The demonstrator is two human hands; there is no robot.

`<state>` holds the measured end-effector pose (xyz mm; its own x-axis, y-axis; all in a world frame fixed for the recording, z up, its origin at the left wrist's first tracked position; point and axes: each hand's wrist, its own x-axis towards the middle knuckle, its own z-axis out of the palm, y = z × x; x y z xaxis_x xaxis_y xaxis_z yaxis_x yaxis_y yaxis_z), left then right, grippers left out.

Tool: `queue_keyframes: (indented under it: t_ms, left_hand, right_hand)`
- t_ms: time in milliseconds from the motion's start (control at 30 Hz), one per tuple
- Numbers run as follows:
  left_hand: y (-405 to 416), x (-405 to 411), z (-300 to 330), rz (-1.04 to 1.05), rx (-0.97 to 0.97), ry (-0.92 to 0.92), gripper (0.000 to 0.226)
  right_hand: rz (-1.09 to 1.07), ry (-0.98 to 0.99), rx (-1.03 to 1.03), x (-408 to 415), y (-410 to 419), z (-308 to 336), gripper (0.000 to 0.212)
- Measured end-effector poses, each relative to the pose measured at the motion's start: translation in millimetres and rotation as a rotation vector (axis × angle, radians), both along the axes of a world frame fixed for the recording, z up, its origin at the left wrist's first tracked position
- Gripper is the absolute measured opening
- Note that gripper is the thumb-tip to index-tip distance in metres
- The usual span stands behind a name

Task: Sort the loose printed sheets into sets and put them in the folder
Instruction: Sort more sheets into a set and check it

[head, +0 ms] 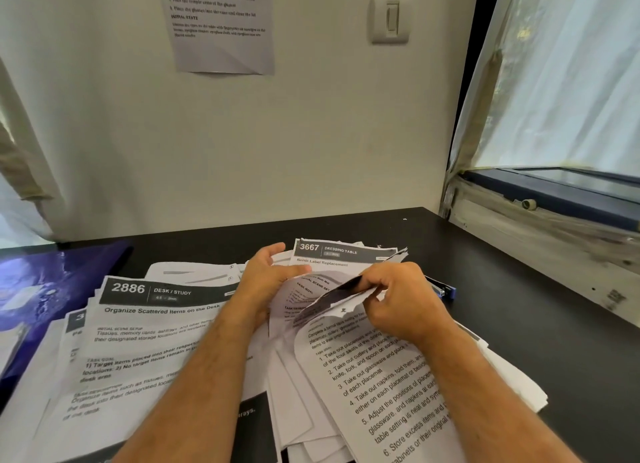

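The left sheet (145, 324) reads "2886 — DESK / STUDY", then "Organize Scattered Items on the Desk". The far sheet (341, 253) reads "3667 — DRESSING TABLE", "Bottle Label Replacement".

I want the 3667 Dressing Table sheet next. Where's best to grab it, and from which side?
Take the 3667 sheet by its far top edge, probably near the left corner, reaching in from the wall side. Its header lies flat and exposed there, while its lower part is buried under the curled sheet the right hand pinches; the right corner looks torn.
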<state>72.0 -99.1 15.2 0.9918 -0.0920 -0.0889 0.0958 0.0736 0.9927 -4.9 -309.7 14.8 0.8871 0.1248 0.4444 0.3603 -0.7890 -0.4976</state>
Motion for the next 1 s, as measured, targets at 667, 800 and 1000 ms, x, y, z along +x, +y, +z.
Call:
queue_keyframes:
  t_ms: [667,800,1000]
  left_hand:
    - [-4.5,6.4,-9.8,0.338,0.235,-0.29,0.019]
    - [-7.4,2.3,-9.2,0.405,0.193,-0.338,0.025]
    - [-6.2,2.1,-10.0,0.353,0.319,-0.601,0.008]
  right_hand:
    - [0.028,-0.16,-0.033,2.9,3.5,-2.0,0.021]
    - [0.0,-0.159,-0.037,4.3,2.7,-1.8,0.019]
    - [-0.025,-0.124,-0.074,5.2,5.0,0.9,0.018]
